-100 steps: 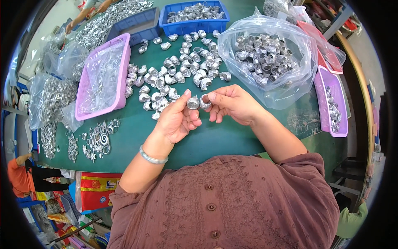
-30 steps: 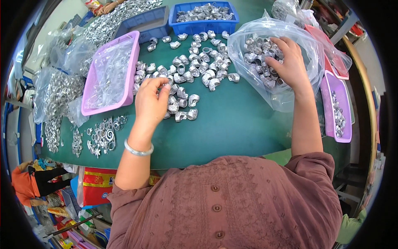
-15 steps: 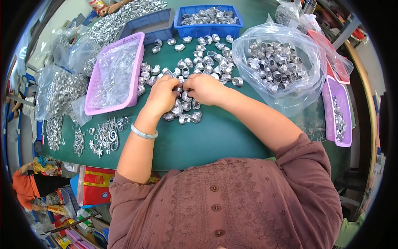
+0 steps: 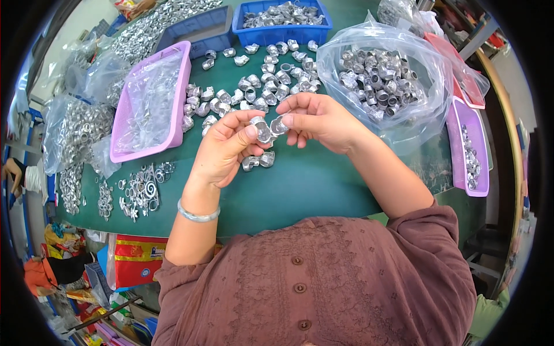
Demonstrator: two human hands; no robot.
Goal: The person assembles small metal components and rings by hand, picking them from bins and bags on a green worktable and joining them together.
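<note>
My left hand [image 4: 222,147], with a pale bangle [image 4: 198,214] at its wrist, pinches a chunky silver ring [image 4: 262,130] between thumb and fingers. Close against it, my right hand [image 4: 326,122] grips a second silver ring [image 4: 279,125]. The two rings appear to touch, raised over the green table [image 4: 259,199]. Just below my hands lie a few loose silver rings [image 4: 258,161]. Beyond my fingers spreads a pile of similar rings [image 4: 271,86], partly hidden by my hands.
Right of the pile stands a clear plastic bag [image 4: 424,130] of rings. A blue bin [image 4: 283,37] of rings and a grey-blue bin [image 4: 196,32] sit at the back. A pink basket [image 4: 183,95] is at left, near flat silver pieces [image 4: 141,190]. A purple basket [image 4: 457,144] lies far right.
Both hands have come up from the pile and drawn slightly apart. Each now shows a ring between its fingers. Fewer rings lie in front of my hands.
</note>
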